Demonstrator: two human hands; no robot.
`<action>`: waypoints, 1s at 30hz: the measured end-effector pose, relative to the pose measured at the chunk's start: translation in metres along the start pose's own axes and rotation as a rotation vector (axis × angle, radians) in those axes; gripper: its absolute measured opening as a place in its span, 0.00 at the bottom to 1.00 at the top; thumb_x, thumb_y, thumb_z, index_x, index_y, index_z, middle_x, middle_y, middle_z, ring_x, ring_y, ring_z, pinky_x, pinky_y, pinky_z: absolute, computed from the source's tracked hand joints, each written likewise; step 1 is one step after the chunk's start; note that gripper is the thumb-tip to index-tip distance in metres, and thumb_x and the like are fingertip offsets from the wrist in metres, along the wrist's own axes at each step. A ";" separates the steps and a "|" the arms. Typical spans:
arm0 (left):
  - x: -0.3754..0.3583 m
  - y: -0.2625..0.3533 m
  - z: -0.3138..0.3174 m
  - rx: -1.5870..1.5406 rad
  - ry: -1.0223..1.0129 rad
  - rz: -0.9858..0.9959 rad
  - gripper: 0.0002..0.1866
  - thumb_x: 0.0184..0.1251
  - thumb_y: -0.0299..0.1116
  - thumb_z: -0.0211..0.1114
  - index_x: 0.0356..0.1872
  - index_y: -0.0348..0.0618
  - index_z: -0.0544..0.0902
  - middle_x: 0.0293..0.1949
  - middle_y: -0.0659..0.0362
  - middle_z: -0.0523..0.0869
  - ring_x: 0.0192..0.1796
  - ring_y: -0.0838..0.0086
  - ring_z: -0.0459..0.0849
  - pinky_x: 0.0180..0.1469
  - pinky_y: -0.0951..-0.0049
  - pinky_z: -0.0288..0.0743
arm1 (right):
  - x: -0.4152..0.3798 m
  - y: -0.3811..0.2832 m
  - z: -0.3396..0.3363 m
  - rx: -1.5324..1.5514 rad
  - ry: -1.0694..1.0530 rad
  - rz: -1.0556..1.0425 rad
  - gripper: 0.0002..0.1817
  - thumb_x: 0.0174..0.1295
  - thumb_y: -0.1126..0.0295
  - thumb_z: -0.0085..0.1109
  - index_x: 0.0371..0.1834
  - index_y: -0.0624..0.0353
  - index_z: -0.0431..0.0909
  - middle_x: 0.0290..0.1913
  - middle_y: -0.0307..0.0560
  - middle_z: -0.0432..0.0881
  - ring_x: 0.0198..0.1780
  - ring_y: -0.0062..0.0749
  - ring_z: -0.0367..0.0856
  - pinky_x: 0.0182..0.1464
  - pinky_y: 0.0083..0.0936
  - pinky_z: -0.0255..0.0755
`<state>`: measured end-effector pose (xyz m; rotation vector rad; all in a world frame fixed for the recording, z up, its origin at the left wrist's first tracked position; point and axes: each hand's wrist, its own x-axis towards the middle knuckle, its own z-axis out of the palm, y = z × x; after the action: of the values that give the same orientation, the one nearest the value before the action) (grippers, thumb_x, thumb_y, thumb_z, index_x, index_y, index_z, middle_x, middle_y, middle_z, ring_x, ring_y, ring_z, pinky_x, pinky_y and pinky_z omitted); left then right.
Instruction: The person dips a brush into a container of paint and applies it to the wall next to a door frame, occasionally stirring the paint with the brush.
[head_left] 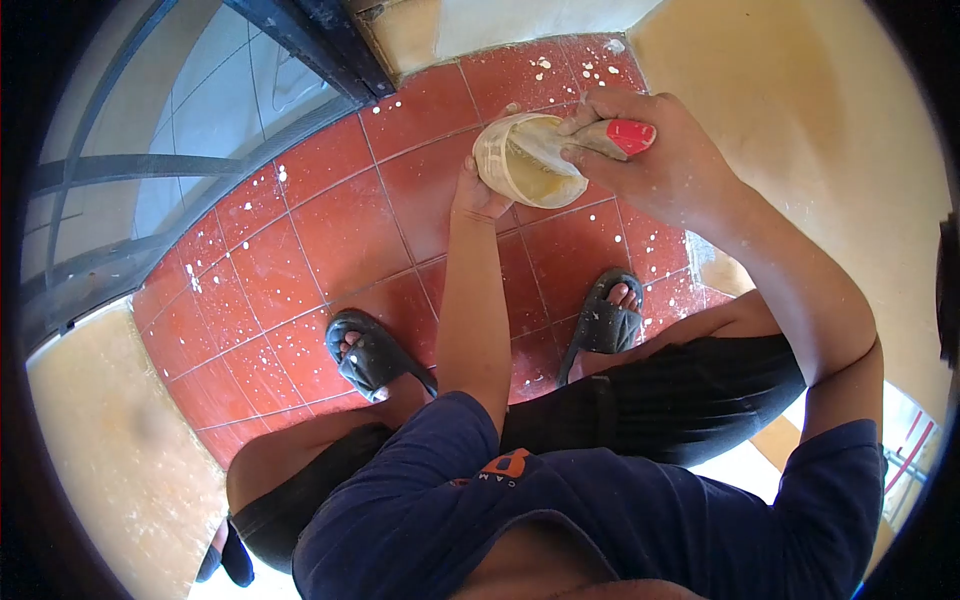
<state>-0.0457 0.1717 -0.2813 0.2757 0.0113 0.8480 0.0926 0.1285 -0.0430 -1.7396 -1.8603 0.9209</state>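
Note:
My left hand (480, 196) is wrapped round a small pale tub (492, 160), tilted so that its mouth faces right. A creamy, yellowish-white paste coats the inside of the tub. In my right hand (650, 165) is a putty knife (630, 136) with a red-ended handle, my fingers closed on it. Its broad, whitish blade (548, 142) reaches into the mouth of the tub. The tub hides most of my left fingers.
White splashes dot the red tiled floor (330, 250). A dark-framed glass door (150, 170) stands at the left, and a yellowish wall (800, 90) rises at the right. My sandalled feet are below the tub.

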 end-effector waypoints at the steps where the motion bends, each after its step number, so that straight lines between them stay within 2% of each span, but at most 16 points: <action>1: 0.000 0.000 -0.001 -0.001 0.010 -0.003 0.56 0.38 0.57 0.74 0.67 0.41 0.55 0.62 0.47 0.67 0.63 0.57 0.69 0.63 0.56 0.67 | 0.000 0.001 0.002 0.005 0.005 0.005 0.10 0.51 0.71 0.60 0.36 0.62 0.77 0.32 0.56 0.80 0.34 0.51 0.80 0.39 0.34 0.73; 3: 0.000 0.000 0.002 -0.001 0.002 -0.007 0.56 0.39 0.57 0.74 0.67 0.41 0.55 0.62 0.47 0.68 0.63 0.57 0.69 0.63 0.56 0.67 | 0.002 0.004 0.004 -0.034 0.040 -0.105 0.11 0.50 0.71 0.60 0.36 0.63 0.78 0.32 0.58 0.80 0.35 0.53 0.80 0.40 0.35 0.73; 13: 0.000 0.001 0.007 0.026 -0.007 0.013 0.56 0.38 0.56 0.74 0.67 0.40 0.55 0.61 0.48 0.70 0.62 0.58 0.70 0.63 0.56 0.67 | 0.003 0.000 0.003 -0.032 0.009 -0.079 0.12 0.49 0.72 0.61 0.38 0.63 0.78 0.34 0.60 0.81 0.38 0.54 0.80 0.42 0.36 0.74; 15: 0.000 0.001 0.007 0.026 0.000 0.014 0.56 0.39 0.56 0.74 0.67 0.40 0.55 0.61 0.48 0.69 0.63 0.58 0.69 0.63 0.56 0.67 | 0.001 -0.006 0.000 -0.073 -0.027 -0.004 0.11 0.51 0.74 0.63 0.38 0.62 0.78 0.35 0.52 0.81 0.38 0.38 0.81 0.44 0.27 0.73; 20: -0.002 0.001 0.007 0.026 0.030 0.033 0.56 0.39 0.57 0.73 0.68 0.41 0.55 0.61 0.49 0.69 0.63 0.58 0.69 0.63 0.56 0.67 | -0.005 -0.006 0.001 -0.161 -0.020 -0.142 0.13 0.50 0.76 0.62 0.41 0.61 0.77 0.33 0.55 0.81 0.35 0.46 0.82 0.38 0.30 0.75; 22: 0.000 0.003 0.010 0.231 0.108 0.029 0.52 0.37 0.69 0.65 0.65 0.50 0.63 0.62 0.56 0.69 0.64 0.61 0.68 0.64 0.56 0.67 | -0.006 -0.006 0.001 -0.208 -0.012 -0.207 0.15 0.50 0.76 0.62 0.43 0.60 0.76 0.33 0.56 0.81 0.34 0.48 0.82 0.36 0.31 0.76; 24: -0.002 0.003 0.006 0.210 0.126 0.019 0.52 0.37 0.69 0.66 0.65 0.50 0.63 0.62 0.56 0.69 0.64 0.61 0.68 0.64 0.56 0.67 | -0.007 -0.010 -0.001 -0.313 -0.045 -0.240 0.23 0.48 0.69 0.64 0.50 0.59 0.72 0.35 0.60 0.81 0.37 0.53 0.81 0.42 0.39 0.76; 28: -0.001 0.000 -0.002 0.158 0.139 0.051 0.51 0.39 0.66 0.68 0.65 0.51 0.62 0.63 0.56 0.69 0.64 0.61 0.68 0.64 0.56 0.67 | -0.009 -0.012 -0.001 -0.464 -0.076 -0.263 0.25 0.46 0.70 0.65 0.51 0.57 0.71 0.39 0.58 0.81 0.39 0.52 0.81 0.43 0.39 0.76; 30: 0.000 0.001 0.001 0.157 0.136 0.054 0.51 0.39 0.66 0.68 0.65 0.50 0.61 0.63 0.56 0.68 0.64 0.61 0.68 0.64 0.57 0.67 | -0.012 -0.009 0.002 -0.584 -0.026 -0.357 0.25 0.45 0.70 0.65 0.50 0.56 0.72 0.44 0.56 0.80 0.41 0.51 0.81 0.43 0.39 0.76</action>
<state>-0.0461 0.1719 -0.2797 0.3666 0.1987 0.9202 0.0859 0.1168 -0.0363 -1.5952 -2.5222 0.2738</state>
